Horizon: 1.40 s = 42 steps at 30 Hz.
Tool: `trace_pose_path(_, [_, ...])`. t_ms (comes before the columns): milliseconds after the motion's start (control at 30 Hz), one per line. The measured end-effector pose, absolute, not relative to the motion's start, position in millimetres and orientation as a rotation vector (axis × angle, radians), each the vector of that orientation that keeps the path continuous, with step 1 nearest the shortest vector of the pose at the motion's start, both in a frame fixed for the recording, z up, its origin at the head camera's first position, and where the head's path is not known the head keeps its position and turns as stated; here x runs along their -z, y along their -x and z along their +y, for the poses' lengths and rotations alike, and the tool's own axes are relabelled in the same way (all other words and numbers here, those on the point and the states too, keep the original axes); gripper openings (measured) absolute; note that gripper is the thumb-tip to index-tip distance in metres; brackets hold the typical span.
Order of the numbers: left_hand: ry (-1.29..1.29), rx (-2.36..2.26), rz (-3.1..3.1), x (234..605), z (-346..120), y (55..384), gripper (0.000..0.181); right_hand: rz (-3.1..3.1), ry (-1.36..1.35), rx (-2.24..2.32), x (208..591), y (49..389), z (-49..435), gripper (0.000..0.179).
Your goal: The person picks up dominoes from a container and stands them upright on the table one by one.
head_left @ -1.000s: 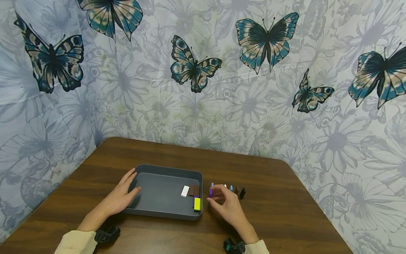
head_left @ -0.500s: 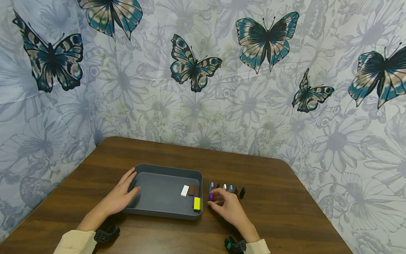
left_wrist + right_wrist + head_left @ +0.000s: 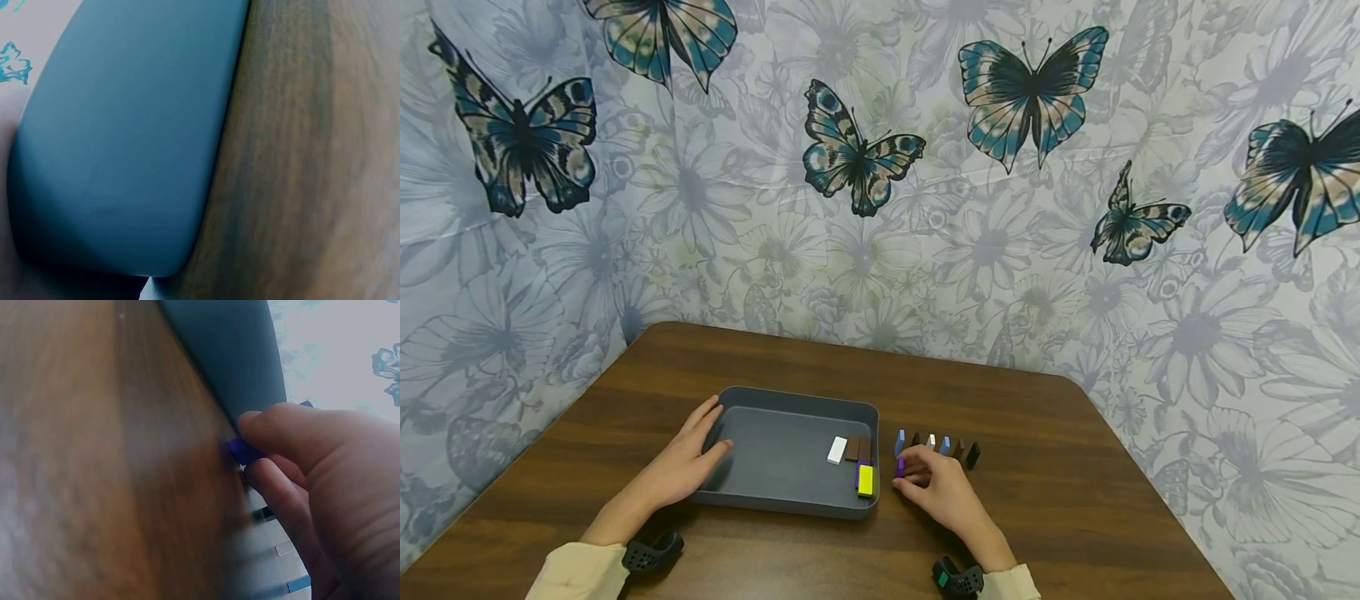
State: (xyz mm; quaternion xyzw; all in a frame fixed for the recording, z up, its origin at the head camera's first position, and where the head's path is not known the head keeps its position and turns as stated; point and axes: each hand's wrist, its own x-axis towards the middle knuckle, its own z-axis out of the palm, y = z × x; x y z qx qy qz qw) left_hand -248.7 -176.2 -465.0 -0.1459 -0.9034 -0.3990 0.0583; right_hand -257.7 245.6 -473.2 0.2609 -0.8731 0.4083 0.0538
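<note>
My right hand (image 3: 936, 487) pinches a small purple block (image 3: 900, 467) between thumb and fingers, just right of the grey tray (image 3: 790, 504). In the right wrist view, the end of this purple block (image 3: 245, 452) pokes out between thumb and finger. It appears to stand at the tabletop. Behind it, several thin blocks stand upright in a row, among them a light blue block (image 3: 900, 441), a white block (image 3: 932, 441) and a black block (image 3: 973, 455). My left hand (image 3: 673, 467) rests on the tray's left side, its fingers fairly straight and the thumb over the rim.
Inside the tray, at its right end, lie a white block (image 3: 837, 451), brown blocks (image 3: 858, 449) and a yellow block (image 3: 866, 481), which partly covers a purple one. The wooden table (image 3: 1037, 517) ends near a wall covering (image 3: 760, 233) printed with butterflies.
My right hand has come slightly down and right with the purple block, uncovering more of the upright row. My left hand and the tray stay in place.
</note>
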Motion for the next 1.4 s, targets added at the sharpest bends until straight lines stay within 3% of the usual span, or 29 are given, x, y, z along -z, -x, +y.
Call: trace_pose_path(1400, [0.443, 1.193, -2.73, 465.7, -176.8, 249.7, 0.073, -2.592, -0.886, -1.052, 465.1, 256.5, 245.4, 0.041])
